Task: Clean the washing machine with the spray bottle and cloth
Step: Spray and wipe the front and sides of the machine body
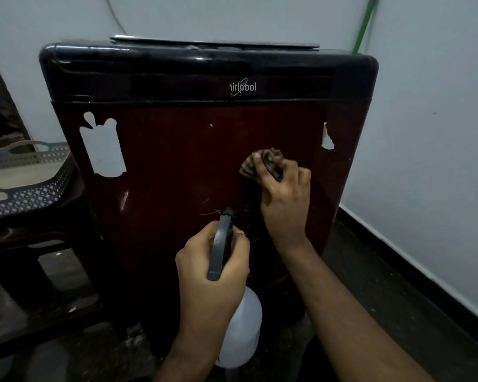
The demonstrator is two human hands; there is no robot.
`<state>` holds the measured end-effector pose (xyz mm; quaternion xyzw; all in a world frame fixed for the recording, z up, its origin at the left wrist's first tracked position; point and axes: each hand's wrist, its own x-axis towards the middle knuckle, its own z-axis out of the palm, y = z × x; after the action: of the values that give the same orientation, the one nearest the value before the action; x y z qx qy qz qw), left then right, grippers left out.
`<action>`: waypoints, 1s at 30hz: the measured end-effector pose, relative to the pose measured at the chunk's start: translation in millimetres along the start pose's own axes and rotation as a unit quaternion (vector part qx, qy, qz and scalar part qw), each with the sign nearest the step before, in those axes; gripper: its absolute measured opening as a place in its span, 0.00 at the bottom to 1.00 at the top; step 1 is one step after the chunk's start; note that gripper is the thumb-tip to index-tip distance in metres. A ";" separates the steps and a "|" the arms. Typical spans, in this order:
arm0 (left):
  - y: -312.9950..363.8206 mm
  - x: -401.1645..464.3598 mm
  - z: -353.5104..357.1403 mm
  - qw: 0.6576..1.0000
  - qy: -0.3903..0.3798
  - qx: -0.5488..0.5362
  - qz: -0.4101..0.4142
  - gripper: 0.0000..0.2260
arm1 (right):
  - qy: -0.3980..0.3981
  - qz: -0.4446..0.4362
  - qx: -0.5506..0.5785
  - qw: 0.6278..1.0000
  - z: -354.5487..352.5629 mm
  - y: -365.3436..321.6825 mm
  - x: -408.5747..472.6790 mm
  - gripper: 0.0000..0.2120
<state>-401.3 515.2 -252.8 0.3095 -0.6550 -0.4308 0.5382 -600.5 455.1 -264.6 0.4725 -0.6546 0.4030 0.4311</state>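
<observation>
Head view: right-hand fingers (pixel 301 172) curl round a bunched brown striped cloth (pixel 262 164), pressing it flat against the dark red glossy front panel of the washing machine (pixel 177 161), probably so the wad scrubs under palm pressure. Below, the left hand (pixel 213 268) wraps the black trigger head of a white plastic spray bottle (pixel 243 326), nozzle aimed at the panel near the cloth, ready to wet the next patch. A grey perforated basket (pixel 25 175) sits on a stool to the left.

I see the dark-red washing machine (pixel 177 166) upright, a bunched brown cloth (pixel 262 164) pressed on its front, white spray bottle (pixel 243 323) nozzle aimed at it.
</observation>
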 end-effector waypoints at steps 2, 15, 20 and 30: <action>0.4 0.5 -0.3 1.000 0.002 -0.008 -0.002 0.11 | 0.005 -0.008 0.013 1.000 3.6 -18.6 13.3 0.24; -14.1 8.7 -19.3 1.000 0.028 0.004 -0.001 0.11 | -0.030 0.006 0.027 0.999 5.1 -16.4 -23.9 0.25; -21.2 12.6 -20.9 0.999 0.033 0.009 -0.004 0.11 | -0.034 -0.058 0.076 0.995 25.7 -66.4 -7.7 0.23; -58.1 5.5 -4.8 0.999 0.011 0.036 -0.021 0.12 | -0.090 -0.104 0.017 0.990 18.0 -9.3 -76.0 0.22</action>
<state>-401.3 483.8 -302.3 0.3466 -0.6574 -0.4148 0.5250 -581.0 456.7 -340.8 0.5796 -0.6311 0.3231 0.4018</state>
